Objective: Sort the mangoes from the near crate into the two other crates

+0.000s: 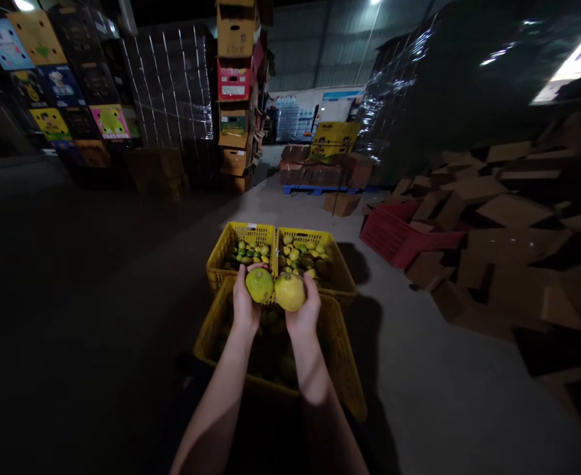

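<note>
My left hand (243, 305) is closed around a green lemon (259, 285), fingers wrapped behind it. A yellow lemon (290, 292) with small dark marks sits in my right hand (307, 313), held at its right side by the thumb. The two lemons are side by side, almost touching, above the near yellow crate (347, 369). Shadowed fruit lies inside that crate, hard to make out. Just beyond my hands, the far left yellow crate (215, 261) holds mostly green fruit. The far right yellow crate (344, 269) holds mostly yellow fruit, with some green.
On the right lies a heap of cardboard boxes (513, 257) with a red crate (389, 231) at its edge. A blue pallet (315, 189) bears boxes farther back. A tall stack of cartons (234, 79) stands behind, beside wrapped pallet loads (171, 92).
</note>
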A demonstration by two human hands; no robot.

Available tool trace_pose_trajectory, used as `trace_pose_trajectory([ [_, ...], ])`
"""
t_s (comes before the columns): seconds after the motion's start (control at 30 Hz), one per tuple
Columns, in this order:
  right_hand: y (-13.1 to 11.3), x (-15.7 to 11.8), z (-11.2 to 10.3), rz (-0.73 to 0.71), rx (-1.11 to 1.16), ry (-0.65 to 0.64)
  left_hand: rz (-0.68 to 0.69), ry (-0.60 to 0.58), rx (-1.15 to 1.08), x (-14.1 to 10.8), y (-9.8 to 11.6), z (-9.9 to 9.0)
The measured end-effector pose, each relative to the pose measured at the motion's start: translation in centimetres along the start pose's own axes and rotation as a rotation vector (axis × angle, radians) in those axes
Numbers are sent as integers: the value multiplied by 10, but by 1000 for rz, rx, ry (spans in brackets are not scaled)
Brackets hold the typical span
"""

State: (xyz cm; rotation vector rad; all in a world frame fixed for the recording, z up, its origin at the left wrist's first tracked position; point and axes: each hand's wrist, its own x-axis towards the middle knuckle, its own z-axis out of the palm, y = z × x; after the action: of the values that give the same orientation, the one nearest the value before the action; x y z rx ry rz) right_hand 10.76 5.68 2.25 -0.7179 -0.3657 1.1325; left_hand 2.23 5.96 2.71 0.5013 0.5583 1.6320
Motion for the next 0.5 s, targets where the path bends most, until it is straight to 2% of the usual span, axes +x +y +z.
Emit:
trace_pose_trajectory([
  [0.13, -3, -4, 2, 56, 9, -2, 43, -1, 81, 0, 1, -1],
  [0.2, -3, -5, 3, 102, 18, 32, 12, 7, 65, 1, 2, -2],
  [0.27, -4, -6, 2, 167, 13, 62, -84, 6, 21, 1, 7, -3],
  [0.4, -11, -3, -5, 276, -40, 80, -365, -20, -80, -2, 19, -5],
  [0.5, -20, -4, -12, 299, -119, 18, -449, 16, -81, -3, 23, -4],
])
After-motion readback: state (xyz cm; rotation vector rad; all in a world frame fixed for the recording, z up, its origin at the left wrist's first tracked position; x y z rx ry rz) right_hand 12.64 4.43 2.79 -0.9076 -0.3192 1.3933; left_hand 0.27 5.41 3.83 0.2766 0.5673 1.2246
